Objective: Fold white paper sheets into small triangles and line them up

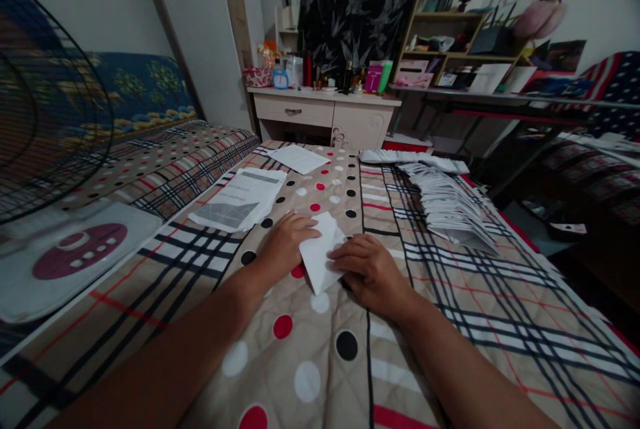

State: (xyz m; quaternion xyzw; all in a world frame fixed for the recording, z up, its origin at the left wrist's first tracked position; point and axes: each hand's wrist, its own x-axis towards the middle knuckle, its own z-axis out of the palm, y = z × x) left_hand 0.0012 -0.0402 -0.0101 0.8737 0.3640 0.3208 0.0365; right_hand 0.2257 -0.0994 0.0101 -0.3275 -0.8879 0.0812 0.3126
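Observation:
A folded white sheet of paper (323, 250) lies on the plaid and dotted bedspread (320, 356) in front of me. My left hand (287, 242) lies flat on the sheet's left edge, fingers stretched and pressing down. My right hand (367, 268) rests on the sheet's right side, fingers extended over the paper's lower edge. Both hands touch the same sheet.
A stack of printed sheets (240, 202) lies to the left, a single sheet (299, 158) farther back. A long fanned row of folded papers (445, 206) runs along the right. A fan (50, 149) stands at left; a dresser (325, 116) and shelves (450, 42) stand behind.

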